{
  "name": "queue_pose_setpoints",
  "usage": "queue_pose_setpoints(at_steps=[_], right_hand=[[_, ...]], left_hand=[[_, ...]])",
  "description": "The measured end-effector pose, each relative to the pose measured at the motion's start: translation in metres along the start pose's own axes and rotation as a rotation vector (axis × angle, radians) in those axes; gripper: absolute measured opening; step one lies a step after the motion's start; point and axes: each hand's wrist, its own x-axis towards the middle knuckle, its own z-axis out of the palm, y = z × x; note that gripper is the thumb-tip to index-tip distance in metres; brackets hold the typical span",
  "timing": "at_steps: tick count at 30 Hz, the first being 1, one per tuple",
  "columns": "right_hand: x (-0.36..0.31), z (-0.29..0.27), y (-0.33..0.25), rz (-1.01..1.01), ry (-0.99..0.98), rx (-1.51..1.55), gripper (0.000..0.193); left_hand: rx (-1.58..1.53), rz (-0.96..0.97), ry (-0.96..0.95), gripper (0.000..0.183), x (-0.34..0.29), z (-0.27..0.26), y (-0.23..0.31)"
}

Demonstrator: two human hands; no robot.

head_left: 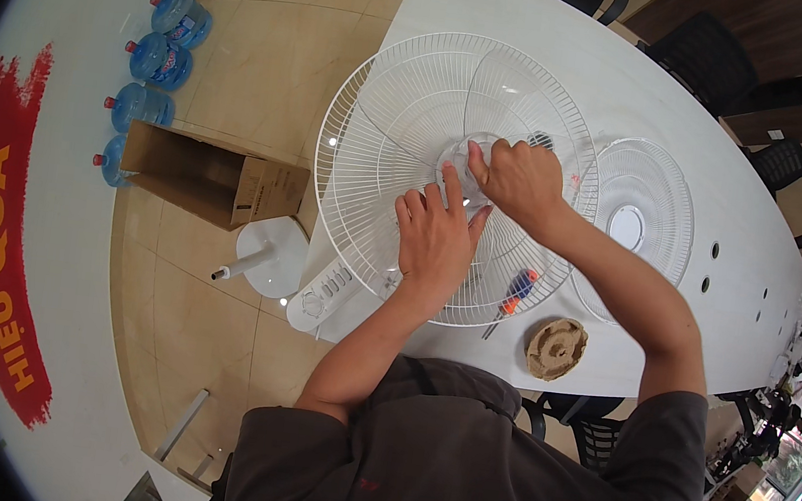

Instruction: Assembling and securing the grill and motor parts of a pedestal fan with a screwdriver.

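Note:
A table fan with a white wire grille (359, 105) and clear fan blades (510, 94) faces up at the table's left edge. Both my hands are at the central hub of the blades. The thumb and index finger of my left hand (437, 245) press on the hub from the near side, its other fingers fanned over the blades. From the right, my right hand (521, 183) bends over the hub with curled fingers and its thumb along the top; whatever lies under those fingers is hidden. The fan's white control column (325, 296) juts out toward the near left.
On the white table (736, 292) lie a second wire grille (673, 199), a screwdriver with a blue and orange handle (521, 285) and a moulded cardboard piece (555, 350). An open carton (267, 196), a round white base with a pole (278, 260) and several water bottles (159, 61) stand left.

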Motion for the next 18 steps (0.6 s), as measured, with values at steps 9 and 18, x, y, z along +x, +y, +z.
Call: queue_pose_setpoints(at_steps=[9,18], right_hand=[[0.009,-0.054,0.012,-0.461,-0.05,0.278,0.037],[0.003,-0.044,0.018,-0.099,-0.282,0.015,0.031]], left_hand=[[0.015,0.01,0.009,0.076,-0.003,0.002,0.001],[0.025,0.013,-0.015,0.076,-0.005,0.0,0.001]])
